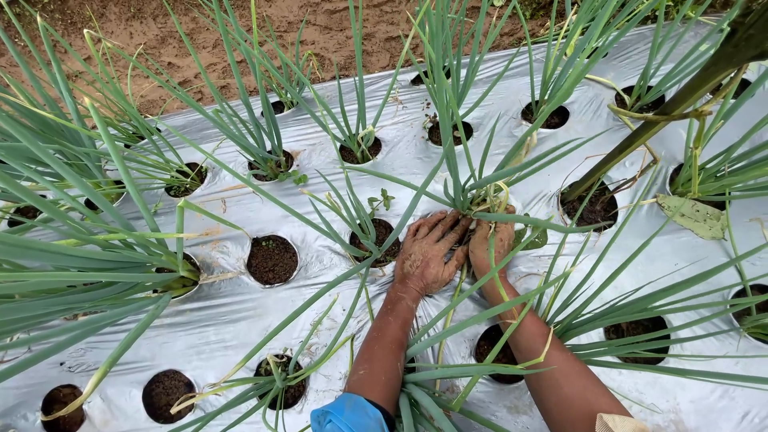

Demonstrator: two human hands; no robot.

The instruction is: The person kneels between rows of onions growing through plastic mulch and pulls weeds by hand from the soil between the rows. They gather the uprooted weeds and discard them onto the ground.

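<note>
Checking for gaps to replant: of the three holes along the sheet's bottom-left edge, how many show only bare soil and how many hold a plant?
Bare-soil holes: 2
Planted hole: 1
Total: 3

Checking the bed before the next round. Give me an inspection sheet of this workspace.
Surface: silver plastic sheet with round soil-filled holes.
Job's things: onion plant, both hands at its base.
Clutter: dry leaf on the sheet; small weed at one hole.
Grippers: left hand and right hand soil-covered, pressed around the plant's base; grip hidden.
Cables: nothing seen.
Surroundings: bare brown soil beyond the sheet; empty hole.
</note>
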